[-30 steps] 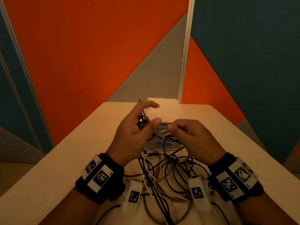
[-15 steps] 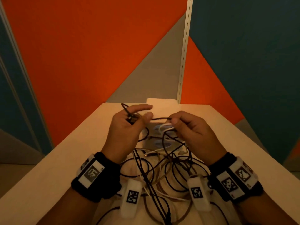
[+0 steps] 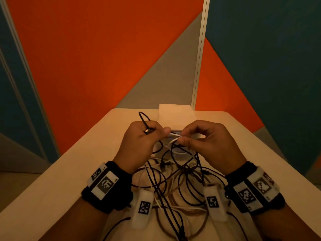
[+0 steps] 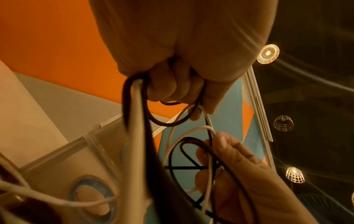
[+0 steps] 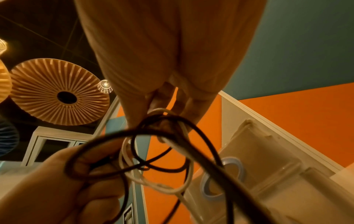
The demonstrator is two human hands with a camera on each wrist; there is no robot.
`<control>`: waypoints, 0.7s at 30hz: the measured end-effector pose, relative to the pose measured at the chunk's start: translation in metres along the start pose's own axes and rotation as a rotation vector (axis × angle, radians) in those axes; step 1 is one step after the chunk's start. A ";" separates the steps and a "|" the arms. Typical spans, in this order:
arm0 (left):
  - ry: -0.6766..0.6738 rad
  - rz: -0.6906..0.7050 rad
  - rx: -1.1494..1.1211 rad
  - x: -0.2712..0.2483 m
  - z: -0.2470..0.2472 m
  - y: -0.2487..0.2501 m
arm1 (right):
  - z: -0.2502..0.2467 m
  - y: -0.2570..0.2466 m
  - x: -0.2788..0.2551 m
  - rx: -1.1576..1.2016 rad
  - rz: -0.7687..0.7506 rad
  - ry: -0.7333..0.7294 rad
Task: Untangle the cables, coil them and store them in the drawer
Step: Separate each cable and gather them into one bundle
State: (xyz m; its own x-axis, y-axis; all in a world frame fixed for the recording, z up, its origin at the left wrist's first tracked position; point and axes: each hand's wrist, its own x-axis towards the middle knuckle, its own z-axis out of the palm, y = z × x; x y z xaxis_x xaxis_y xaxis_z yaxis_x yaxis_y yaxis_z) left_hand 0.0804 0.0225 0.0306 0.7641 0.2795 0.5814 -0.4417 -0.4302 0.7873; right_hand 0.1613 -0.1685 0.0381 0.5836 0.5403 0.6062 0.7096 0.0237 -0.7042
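A tangle of black, white and brown cables (image 3: 175, 185) lies on the pale table (image 3: 52, 180) between my wrists and rises to both hands. My left hand (image 3: 144, 141) grips a black cable (image 4: 145, 128), whose plug end loops out above its fingers, together with a white strand. My right hand (image 3: 206, 141) pinches a white cable loop (image 3: 173, 138) between thumb and fingers, black strands hanging with it (image 5: 172, 136). The hands are almost touching, held above a small translucent drawer unit (image 3: 175, 153) with blue round pulls (image 5: 222, 178). Its drawers look closed.
A white box top (image 3: 175, 113) stands behind the hands at the table's far edge, against orange, grey and teal wall panels. Bare table surface lies left and right of the cable pile. White tagged wrist devices (image 3: 143, 206) hang under both wrists.
Both hands have lifted slightly and come closer together. My left index finger, extended before, has curled onto the black cable, and its plug loop now sticks up above the hand.
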 end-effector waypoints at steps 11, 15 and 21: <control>0.377 -0.094 -0.401 0.015 -0.025 -0.003 | -0.012 -0.003 -0.002 -0.179 0.043 -0.432; 0.647 -0.106 -0.533 0.023 -0.048 -0.001 | -0.016 -0.001 -0.005 -0.168 0.157 -0.545; 0.655 -0.045 -0.535 0.023 -0.050 -0.001 | -0.008 0.006 -0.005 -0.329 0.211 -0.438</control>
State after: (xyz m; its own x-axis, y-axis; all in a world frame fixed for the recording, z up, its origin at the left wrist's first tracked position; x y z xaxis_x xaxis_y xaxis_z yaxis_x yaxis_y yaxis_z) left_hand 0.0747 0.0725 0.0532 0.4321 0.7988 0.4186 -0.7063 0.0112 0.7078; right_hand 0.1658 -0.1781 0.0335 0.5579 0.8037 0.2070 0.7217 -0.3468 -0.5990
